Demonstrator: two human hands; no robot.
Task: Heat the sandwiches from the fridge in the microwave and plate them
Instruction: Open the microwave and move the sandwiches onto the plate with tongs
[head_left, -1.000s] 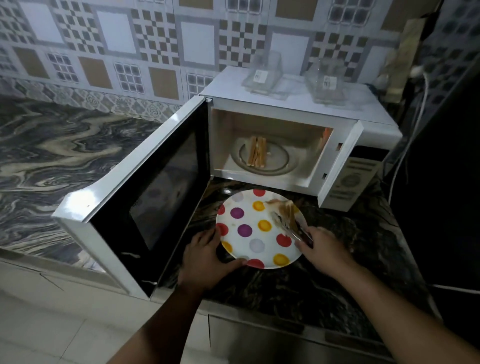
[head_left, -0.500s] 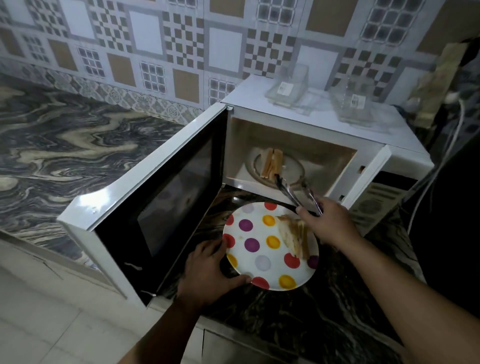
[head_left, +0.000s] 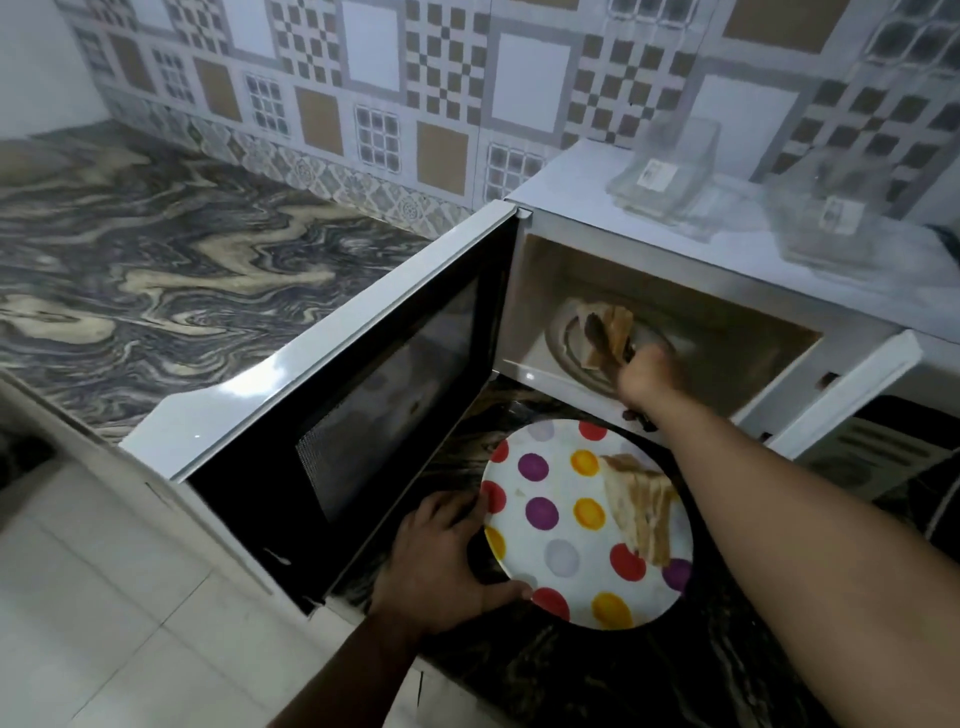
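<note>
Reaching into the open microwave (head_left: 701, 291), the right hand (head_left: 647, 376) grips tongs (head_left: 605, 338) closed around the second sandwich (head_left: 615, 330) while the left hand (head_left: 441, 561) clamps the polka-dot plate (head_left: 566, 519), holding it close so the other sandwich (head_left: 641, 506) stays put

Microwave (head_left: 727, 270), dotted plate (head_left: 566, 530) on counter (head_left: 156, 270)

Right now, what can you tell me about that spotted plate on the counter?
The spotted plate is round and white with red, purple, yellow and pale grey dots, and looks glossy. It lies flat on the dark marbled counter, just in front of the open microwave. One sandwich rests on its right side, partly hidden by the right forearm. The left hand grips its left rim, fingers curled against the edge.
</note>
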